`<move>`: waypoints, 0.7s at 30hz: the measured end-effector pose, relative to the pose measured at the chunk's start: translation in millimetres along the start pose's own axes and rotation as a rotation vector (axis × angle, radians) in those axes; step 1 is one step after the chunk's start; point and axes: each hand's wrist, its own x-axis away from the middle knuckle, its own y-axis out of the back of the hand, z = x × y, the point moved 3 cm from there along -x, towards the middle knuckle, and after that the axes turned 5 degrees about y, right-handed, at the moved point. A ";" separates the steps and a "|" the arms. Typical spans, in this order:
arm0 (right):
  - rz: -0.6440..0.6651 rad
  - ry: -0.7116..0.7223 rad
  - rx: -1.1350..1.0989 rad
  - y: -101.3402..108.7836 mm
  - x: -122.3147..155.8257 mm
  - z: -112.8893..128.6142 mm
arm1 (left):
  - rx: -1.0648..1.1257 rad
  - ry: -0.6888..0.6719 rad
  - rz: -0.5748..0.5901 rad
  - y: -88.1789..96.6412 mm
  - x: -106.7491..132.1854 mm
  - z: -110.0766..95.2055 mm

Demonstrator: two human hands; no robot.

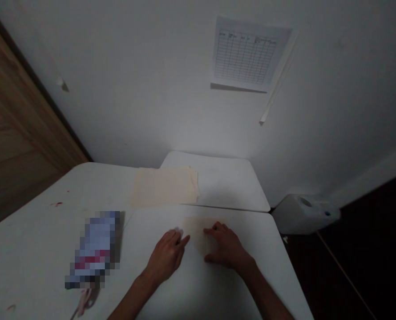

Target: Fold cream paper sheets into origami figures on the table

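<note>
A thin cream sheet of paper (198, 231) lies flat on the white table in front of me, hardly standing out from the tabletop. My right hand (227, 246) rests on its right part, thumb and fingers spread apart and holding nothing. At the sheet's left edge is my left hand (166, 253), its index finger pointing towards the paper and the other fingers curled in. A small pale thing (179, 230) shows by those curled fingers; its kind is unclear. Behind the hands lies a stack of larger cream sheets (164, 186), uneven at its right side.
White tabletops (251, 284) meet at a seam. On the left lies a blurred-out blue and red packet (96, 244), with a pinkish strap-like thing (84, 300) below. A printed table sheet (243, 55) hangs on the wall. A whitish plastic jug (301, 215) stands beyond the right edge.
</note>
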 end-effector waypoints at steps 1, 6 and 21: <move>-0.007 0.004 -0.003 -0.4 0.1 -0.3 | 0.016 -0.024 0.024 -1.2 1.4 -2.8; -0.026 0.006 -0.004 -2.0 0.2 -1.5 | 0.103 -0.085 0.111 -3.5 8.5 -20.2; -0.033 0.027 0.000 -3.1 0.2 -3.3 | 0.049 0.011 0.096 -1.2 4.8 -18.7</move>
